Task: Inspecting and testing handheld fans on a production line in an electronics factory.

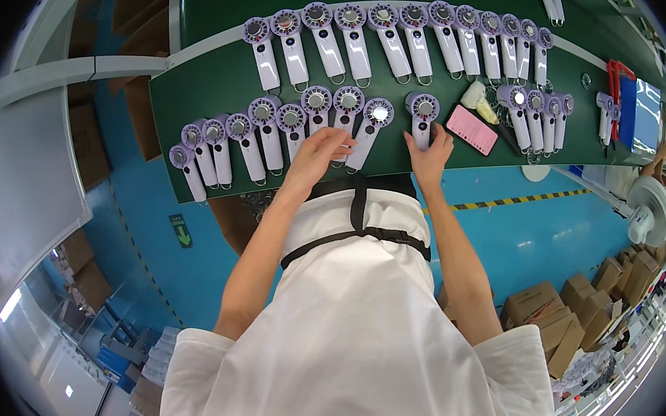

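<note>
My right hand [431,159] is closed around the lower handle of a purple-and-white handheld fan [423,106], thumb on one side and fingers on the other. This fan lies apart from the front row, its round head pointing away from me. My left hand [319,158] reaches across the handle of a front-row handheld fan [349,100], fingers stretched and apart; their tips partly hide that handle. Just right of them lies another handheld fan [366,136] with a shiny round centre. Several more like it extend leftward, most with a loop at the handle's end.
A second row of handheld fans [349,21] lines the far side of the green table [225,84]. To the right are a pink card [471,130], a pale crumpled item [479,99], more fans [518,105] and a blue box [640,116]. Cardboard boxes [538,305] stand on the blue floor.
</note>
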